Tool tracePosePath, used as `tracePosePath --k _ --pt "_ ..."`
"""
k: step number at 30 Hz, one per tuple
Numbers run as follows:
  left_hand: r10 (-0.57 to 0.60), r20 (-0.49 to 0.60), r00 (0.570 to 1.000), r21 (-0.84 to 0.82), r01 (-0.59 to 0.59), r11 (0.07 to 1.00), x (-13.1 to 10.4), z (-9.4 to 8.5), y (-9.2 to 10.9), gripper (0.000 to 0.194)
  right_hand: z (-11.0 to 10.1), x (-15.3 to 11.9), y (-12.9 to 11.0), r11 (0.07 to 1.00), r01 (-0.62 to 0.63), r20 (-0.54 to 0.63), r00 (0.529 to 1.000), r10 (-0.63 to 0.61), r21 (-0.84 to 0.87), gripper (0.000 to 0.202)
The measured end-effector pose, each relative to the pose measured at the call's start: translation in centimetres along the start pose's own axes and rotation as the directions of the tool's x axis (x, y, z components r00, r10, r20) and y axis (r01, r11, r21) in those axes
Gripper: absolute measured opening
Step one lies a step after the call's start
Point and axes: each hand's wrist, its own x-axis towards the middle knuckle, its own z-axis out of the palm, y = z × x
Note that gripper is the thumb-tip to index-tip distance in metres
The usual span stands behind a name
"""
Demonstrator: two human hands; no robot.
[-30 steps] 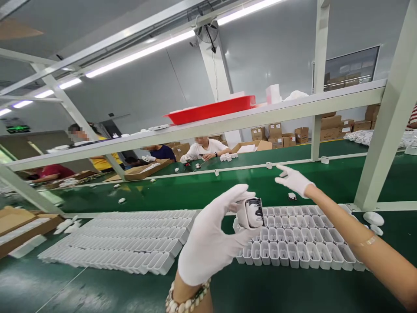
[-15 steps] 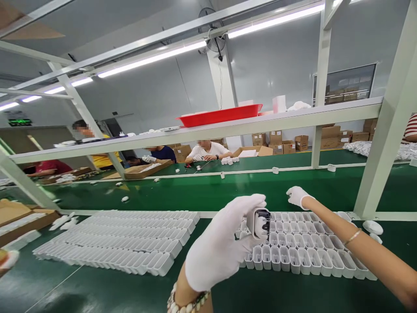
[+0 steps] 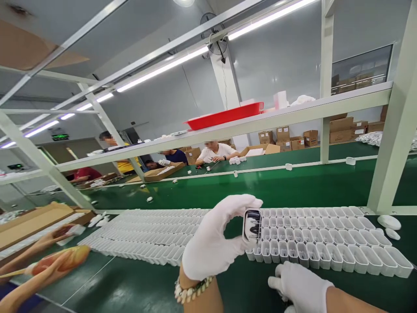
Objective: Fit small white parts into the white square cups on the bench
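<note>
My left hand (image 3: 215, 239), in a white glove and wearing a beaded bracelet at the wrist, grips a small white plastic housing (image 3: 245, 229) between thumb and fingers. Its open end faces me and shows a dark, glossy inside with white shapes. My right hand (image 3: 301, 284), also gloved, is low over the green table, just in front of the housings on the right. Its fingers are curled down; what they hold, if anything, is hidden. Behind and around my left hand stand rows of open white housings (image 3: 342, 256), close together.
More white housings (image 3: 143, 234) fill the left side. At far left, a co-worker's hands (image 3: 55, 265) are beside a cardboard box (image 3: 42, 221). White rounded parts (image 3: 389, 222) lie at right by a shelf post (image 3: 387, 174). Beyond runs a green belt (image 3: 202, 189); a red tray (image 3: 224, 116) sits on the shelf.
My right hand has come back from beyond the right-hand rows to their near side. My left hand still holds the housing. The view has turned left, bringing in more of a co-worker's hands.
</note>
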Motion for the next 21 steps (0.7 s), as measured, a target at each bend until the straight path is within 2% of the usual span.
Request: tracePosePath --k 2,4,5,6,8,9,10,11,14,17,21 --pt "-0.011 0.006 1.000 0.014 0.011 1.000 0.0 0.1 0.1 0.043 -2.4 -0.8 0.4 0.987 -0.029 -0.143 0.988 0.052 0.156 0.048" --pt "-0.010 0.017 1.000 0.055 0.009 0.998 0.0 0.2 0.0 0.043 -6.4 -2.5 0.5 0.964 -0.030 -0.329 0.937 0.119 0.264 0.047" --pt "-0.004 0.023 1.000 0.086 0.002 0.996 0.0 0.3 0.0 0.044 -8.4 -3.5 0.4 0.955 -0.030 -0.433 0.887 0.161 0.294 0.046" --pt "0.006 0.029 1.000 0.122 -0.010 0.992 0.0 0.4 -0.1 0.046 -10.3 -4.4 0.2 0.948 0.022 -0.590 0.787 0.181 0.319 0.047" --pt "0.032 0.045 0.998 0.196 -0.040 0.980 0.0 0.7 -0.4 0.051 -12.9 -5.6 -0.1 0.957 0.105 -0.804 0.572 0.163 0.269 0.054" --pt "0.044 0.058 0.997 0.227 -0.056 0.972 0.1 0.9 -0.5 0.055 -13.5 -5.9 -0.3 0.966 0.127 -0.860 0.492 0.135 0.224 0.058" --pt "0.054 0.073 0.996 0.253 -0.071 0.965 0.1 1.0 -0.7 0.058 -13.7 -5.9 -0.3 0.975 0.130 -0.884 0.455 0.104 0.182 0.063" --pt "0.061 0.087 0.994 0.275 -0.082 0.958 0.1 1.2 -0.8 0.060 -13.6 -5.7 -0.3 0.980 0.131 -0.887 0.455 0.078 0.153 0.067" --pt "0.071 0.130 0.989 0.330 -0.111 0.938 0.2 1.7 -1.1 0.064 -12.4 -4.7 0.2 0.979 0.172 -0.864 0.503 0.006 0.107 0.071" --pt "0.092 0.192 0.977 0.362 -0.158 0.919 0.3 2.1 -1.1 0.066 -11.6 -4.0 1.1 0.978 0.204 -0.865 0.498 -0.061 0.048 0.063" --pt "0.095 0.237 0.967 0.404 -0.187 0.895 0.4 2.4 -0.8 0.070 -11.7 -4.1 1.4 0.980 0.190 -0.865 0.499 -0.050 0.053 0.057"
